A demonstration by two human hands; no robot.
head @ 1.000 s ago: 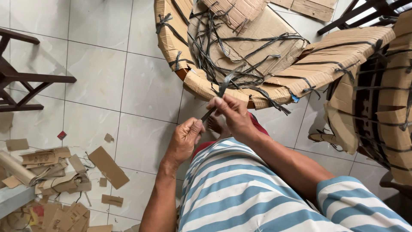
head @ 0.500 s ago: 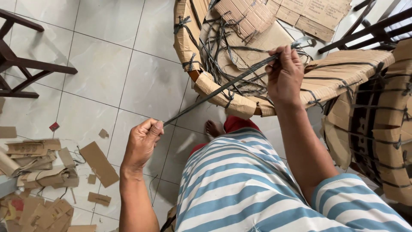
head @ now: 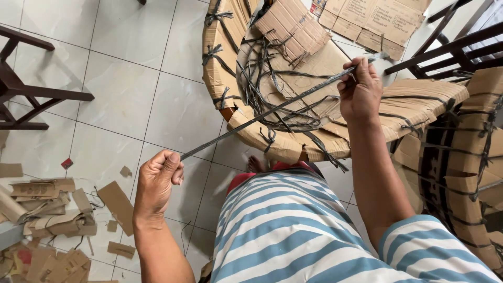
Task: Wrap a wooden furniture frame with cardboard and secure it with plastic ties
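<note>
Flattened brown printed carton panels (head: 374,21) lie at top right, behind the cardboard-wrapped round frame (head: 293,78).

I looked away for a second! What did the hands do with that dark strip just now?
The hands were close together at the cardboard-wrapped piece, then pulled apart: the left hand drew down-left, the right hand went up-right. The dark strip now runs taut between them. Both kept their grip; the cardboard scraps stayed on the floor.

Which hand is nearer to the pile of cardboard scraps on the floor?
Left. The left hand grips the lower end of the dark strap just right of the cardboard scraps. The right hand holds the strap's upper end over the cardboard-wrapped furniture, far from them.
</note>
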